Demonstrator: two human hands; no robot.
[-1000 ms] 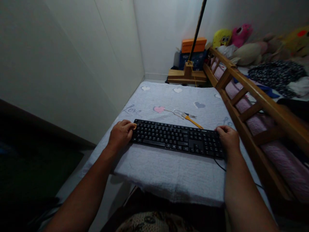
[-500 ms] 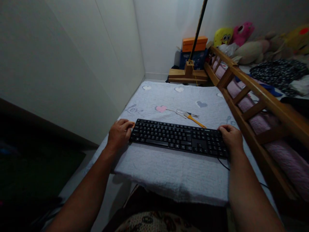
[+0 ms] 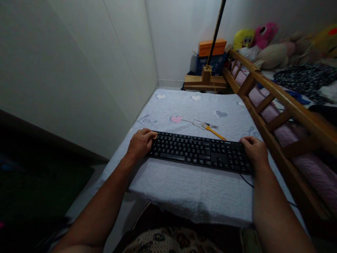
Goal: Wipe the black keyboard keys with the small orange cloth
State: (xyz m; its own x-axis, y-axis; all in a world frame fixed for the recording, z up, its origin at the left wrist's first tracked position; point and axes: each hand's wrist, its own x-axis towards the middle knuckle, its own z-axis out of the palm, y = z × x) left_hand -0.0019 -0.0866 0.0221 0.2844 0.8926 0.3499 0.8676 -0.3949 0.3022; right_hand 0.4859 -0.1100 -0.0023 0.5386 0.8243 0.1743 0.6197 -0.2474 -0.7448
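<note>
A black keyboard lies across the cloth-covered table, its cable coming off near the right end. My right hand grips the keyboard's right end, thumb on top. Over the left end rests my left hand, fingers closed on a small orange-yellow piece, possibly cloth or sponge, pressed against the upper left keys. Just behind the keyboard lies a brush with a yellow handle and pale bristles. Beside it is a thin metal wire tool, and a small dark tool partly shows behind the brush.
The light blue tablecloth has hearts and lettering. A wooden bed rail runs along the right, with plush toys beyond it. Past the far table edge are a wooden stand and an orange box. A pale wall panel borders the left.
My left hand has moved right, from beside the keyboard's left edge onto its upper left keys, carrying the orange-yellow piece. My right hand stays on the right end.
</note>
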